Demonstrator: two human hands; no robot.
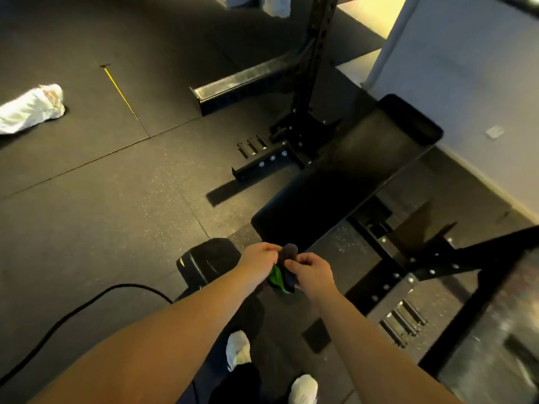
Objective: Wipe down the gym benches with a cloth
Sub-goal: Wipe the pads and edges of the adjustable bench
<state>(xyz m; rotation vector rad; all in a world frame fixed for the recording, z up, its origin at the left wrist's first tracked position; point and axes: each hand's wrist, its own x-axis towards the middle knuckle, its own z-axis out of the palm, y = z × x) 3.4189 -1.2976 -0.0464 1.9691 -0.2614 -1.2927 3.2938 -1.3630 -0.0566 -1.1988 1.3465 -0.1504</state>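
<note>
Both hands, left and right, pinch the bunched cloth (dark, green showing) above the bench; wiping seems not begun, so next: press it flat on the pad.

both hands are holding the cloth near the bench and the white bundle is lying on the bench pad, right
Not quite. The white bundle lies on the floor, well off to the left, not on the bench pad; the head view shows this. The rest holds: the left hand and the right hand both hold the cloth near the bench.
</note>
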